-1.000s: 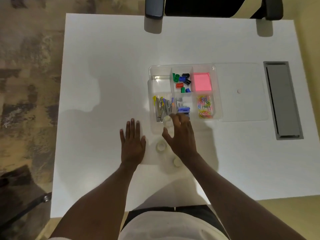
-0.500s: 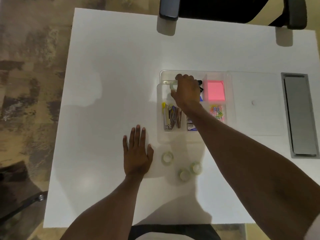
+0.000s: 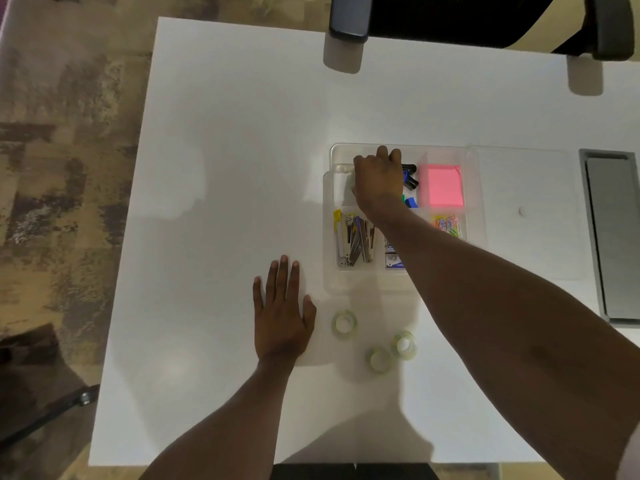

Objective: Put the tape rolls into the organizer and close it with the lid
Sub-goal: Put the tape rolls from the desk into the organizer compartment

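1. Flat, open and empty, the left hand (image 3: 282, 315) rests on the table (image 3: 225, 133), left of the organizer (image 3: 398, 148).
2. Three rolls (image 3: 344, 324) lie just before the organizer.
3. Curled, the right hand (image 3: 377, 181) reaches into the organizer's far-left compartment; whether it holds anything, I cannot tell.
4. Right of the organizer lies the lid (image 3: 526, 237).

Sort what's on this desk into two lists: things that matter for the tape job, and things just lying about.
For the job:
- three tape rolls on the desk
- organizer
- lid
- right hand, in the organizer's far-left compartment
- left hand, flat on the desk

Lying about:
- pink notes
- paper clips
- grey panel
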The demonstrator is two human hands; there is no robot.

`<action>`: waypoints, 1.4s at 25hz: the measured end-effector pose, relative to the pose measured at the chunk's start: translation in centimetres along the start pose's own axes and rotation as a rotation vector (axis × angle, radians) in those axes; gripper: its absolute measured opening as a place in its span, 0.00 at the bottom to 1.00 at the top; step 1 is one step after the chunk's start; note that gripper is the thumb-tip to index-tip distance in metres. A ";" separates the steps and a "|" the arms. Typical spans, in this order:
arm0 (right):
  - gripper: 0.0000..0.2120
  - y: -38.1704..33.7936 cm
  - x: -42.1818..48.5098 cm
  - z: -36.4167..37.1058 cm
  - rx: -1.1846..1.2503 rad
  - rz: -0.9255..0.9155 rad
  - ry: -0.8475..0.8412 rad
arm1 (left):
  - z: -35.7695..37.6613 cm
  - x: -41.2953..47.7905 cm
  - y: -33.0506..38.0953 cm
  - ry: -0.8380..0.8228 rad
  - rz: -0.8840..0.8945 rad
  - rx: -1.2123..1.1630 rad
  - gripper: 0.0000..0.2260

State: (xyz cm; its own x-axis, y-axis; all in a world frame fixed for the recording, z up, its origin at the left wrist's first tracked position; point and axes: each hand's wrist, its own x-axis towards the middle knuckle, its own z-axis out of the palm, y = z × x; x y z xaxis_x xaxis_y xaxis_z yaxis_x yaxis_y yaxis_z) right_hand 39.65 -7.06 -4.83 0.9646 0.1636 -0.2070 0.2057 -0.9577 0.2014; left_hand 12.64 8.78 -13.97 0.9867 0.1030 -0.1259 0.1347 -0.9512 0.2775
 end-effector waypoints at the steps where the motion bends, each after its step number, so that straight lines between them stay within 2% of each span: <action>1: 0.09 -0.1 0.0 0.2 -0.011 -0.005 0.001 | 0.1 0.0 0.0 0.001 0.000 0.004 0.31; 5: 0.11 0.0 -0.2 0.6 -0.017 -0.010 0.039 | 0.2 0.0 -0.2 0.008 0.009 0.016 0.31; 10: 0.09 0.4 -2.8 0.0 0.164 0.017 0.197 | 0.3 0.2 -0.2 0.020 0.014 0.012 0.31; 13: 0.09 -0.6 -8.0 -0.7 0.385 0.145 0.453 | 0.0 0.1 -0.1 0.024 0.021 0.027 0.30; 15: 0.09 -2.4 -13.4 0.0 0.540 0.107 0.638 | -0.1 0.0 -0.1 0.028 0.025 0.036 0.30; 16: 0.08 -3.3 -16.3 0.6 0.609 0.068 0.647 | -0.2 -0.1 0.0 0.033 0.026 0.035 0.30; 18: 0.02 -4.6 -21.4 2.2 0.724 0.044 0.493 | -0.3 -0.1 0.1 0.038 0.022 0.027 0.31; 19: 0.03 -5.1 -23.3 3.1 0.737 0.057 0.394 | -0.3 -0.1 0.2 0.036 0.020 0.028 0.31; 22: 0.17 -5.9 -26.7 6.0 0.659 0.113 0.104 | -0.4 -0.3 0.1 0.034 0.020 0.030 0.31; 25: 0.29 -5.9 -28.1 7.9 0.580 0.099 -0.036 | -0.4 -0.2 0.0 0.038 0.025 0.021 0.31; 30: 0.26 -5.7 -28.4 8.8 0.565 0.089 -0.016 | -0.3 -0.2 0.1 0.033 0.016 0.009 0.31; 35: 0.25 -4.8 -25.7 6.1 0.682 0.103 0.173 | -0.3 -0.3 0.1 0.042 0.017 0.014 0.31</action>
State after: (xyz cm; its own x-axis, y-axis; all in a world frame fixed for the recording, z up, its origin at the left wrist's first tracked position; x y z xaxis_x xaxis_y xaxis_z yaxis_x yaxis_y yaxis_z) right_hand 12.87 -8.13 -6.35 0.9976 0.0454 -0.0527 0.0173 -0.8958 -0.4441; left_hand 12.39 8.75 -13.62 0.9918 0.0984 -0.0811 0.1167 -0.9568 0.2663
